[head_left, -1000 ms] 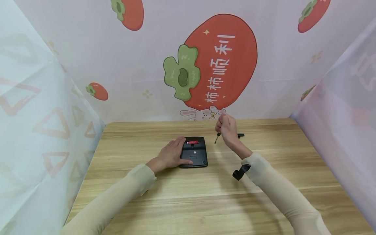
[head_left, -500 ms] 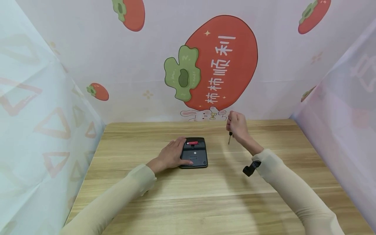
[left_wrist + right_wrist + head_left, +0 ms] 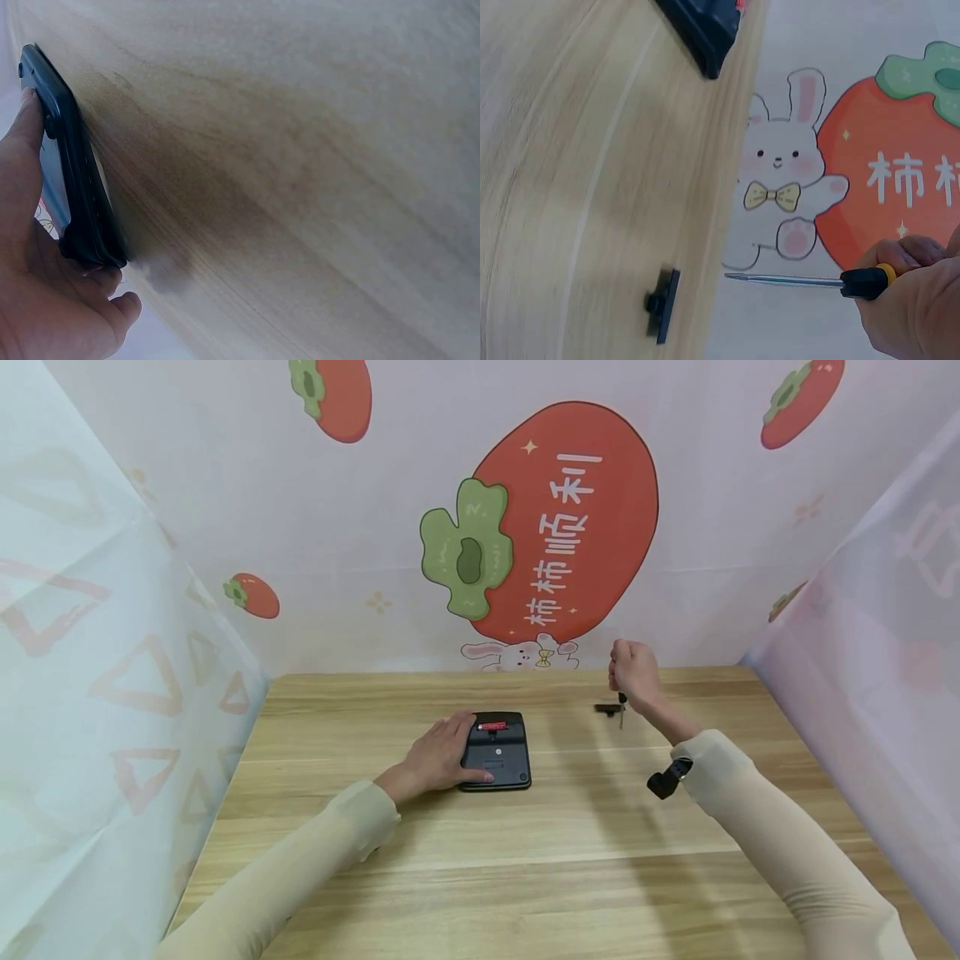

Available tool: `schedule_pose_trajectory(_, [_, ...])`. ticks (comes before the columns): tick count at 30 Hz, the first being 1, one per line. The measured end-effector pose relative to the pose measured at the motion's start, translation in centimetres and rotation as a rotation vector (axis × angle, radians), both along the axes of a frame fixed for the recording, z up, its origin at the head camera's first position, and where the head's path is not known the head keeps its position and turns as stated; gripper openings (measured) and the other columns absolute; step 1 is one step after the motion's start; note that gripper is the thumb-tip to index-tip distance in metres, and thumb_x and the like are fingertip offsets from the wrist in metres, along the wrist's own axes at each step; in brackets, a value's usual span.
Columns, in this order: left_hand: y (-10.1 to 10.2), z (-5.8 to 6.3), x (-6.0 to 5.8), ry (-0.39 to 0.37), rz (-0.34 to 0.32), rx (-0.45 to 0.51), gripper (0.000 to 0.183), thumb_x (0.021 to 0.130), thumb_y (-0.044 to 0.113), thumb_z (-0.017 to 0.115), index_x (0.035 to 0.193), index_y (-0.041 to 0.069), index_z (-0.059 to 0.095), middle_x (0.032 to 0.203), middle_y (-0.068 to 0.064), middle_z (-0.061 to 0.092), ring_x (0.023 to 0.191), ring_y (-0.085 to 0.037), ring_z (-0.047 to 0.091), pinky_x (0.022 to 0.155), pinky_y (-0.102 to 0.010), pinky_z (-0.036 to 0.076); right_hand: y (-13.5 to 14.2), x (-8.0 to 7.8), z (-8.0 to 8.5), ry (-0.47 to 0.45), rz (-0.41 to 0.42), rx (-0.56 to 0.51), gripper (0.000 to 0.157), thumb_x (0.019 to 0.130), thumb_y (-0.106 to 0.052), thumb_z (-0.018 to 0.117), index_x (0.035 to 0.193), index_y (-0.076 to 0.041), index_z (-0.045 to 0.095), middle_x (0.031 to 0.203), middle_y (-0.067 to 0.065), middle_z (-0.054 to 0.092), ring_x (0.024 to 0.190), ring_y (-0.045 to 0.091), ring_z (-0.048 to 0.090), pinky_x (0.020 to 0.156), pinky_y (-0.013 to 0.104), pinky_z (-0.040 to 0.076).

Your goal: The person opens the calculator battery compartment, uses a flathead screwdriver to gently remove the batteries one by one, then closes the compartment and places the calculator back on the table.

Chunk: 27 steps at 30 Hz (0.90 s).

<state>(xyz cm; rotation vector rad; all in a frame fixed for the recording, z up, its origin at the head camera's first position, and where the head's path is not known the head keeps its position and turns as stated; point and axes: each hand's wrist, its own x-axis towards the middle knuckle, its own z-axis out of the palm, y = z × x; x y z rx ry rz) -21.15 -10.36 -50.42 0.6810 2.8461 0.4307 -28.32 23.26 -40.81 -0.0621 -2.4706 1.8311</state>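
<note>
A black calculator point(image 3: 510, 764) lies back side up on the table, a red battery point(image 3: 492, 726) showing in its open compartment. My left hand point(image 3: 435, 756) holds it by its left side, thumb on the back and fingers at the far edge; the left wrist view shows the calculator point(image 3: 75, 165) from its side. Farther right, my right hand point(image 3: 636, 675) grips a screwdriver point(image 3: 802, 281) by its black and yellow handle, metal shaft pointing down. The small black battery cover point(image 3: 608, 708) lies on the table, just left of the shaft in the head view.
The wood-grain table point(image 3: 465, 877) meets a fabric backdrop point(image 3: 360, 527) with persimmon and rabbit prints behind it. Pale fabric sheets point(image 3: 97, 735) close off the left and right sides. A black band with a camera point(image 3: 667, 778) sits on the right wrist.
My right hand has moved to the right with the screwdriver, from left of the battery cover to its right side. My left hand and the calculator have stayed in place.
</note>
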Motion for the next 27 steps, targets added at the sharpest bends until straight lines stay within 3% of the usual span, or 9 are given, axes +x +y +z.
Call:
schedule_pose_trajectory(12, [0.0,-0.1,0.0,0.0,0.004,-0.005,0.115,0.087,0.07,0.075,0.165,0.001,0.027,0.172,-0.017,0.03,0.158,-0.031,0.031,0.132,-0.047,0.022,3.9,-0.7,0.7,-0.039,-0.023,0.11,0.037,0.104,-0.013,0.03,0.068,-0.011,0.039,0.05,-0.007,0.042,0.044,0.008,0.04,0.042,0.023,0.037])
schedule_pose_trajectory(21, [0.1,0.0,0.1,0.003,0.008,-0.002,0.114,0.087,0.07,0.076,0.165,0.002,0.028,0.171,-0.017,0.031,0.158,-0.031,0.032,0.132,-0.047,0.022,6.8,-1.3,0.9,-0.031,-0.002,0.329,0.042,0.106,-0.019,0.025,0.069,-0.01,0.041,0.048,-0.007,0.044,0.044,0.014,0.045,0.042,0.026,0.035])
schedule_pose_trajectory(27, [0.1,0.0,0.1,-0.003,0.01,-0.004,0.115,0.087,0.07,0.075,0.166,0.001,0.027,0.172,-0.017,0.029,0.158,-0.031,0.031,0.132,-0.048,0.022,8.6,-1.8,0.8,-0.051,-0.029,0.416,0.044,0.107,-0.021,0.024,0.07,-0.01,0.043,0.047,-0.006,0.045,0.045,0.018,0.051,0.044,0.028,0.037])
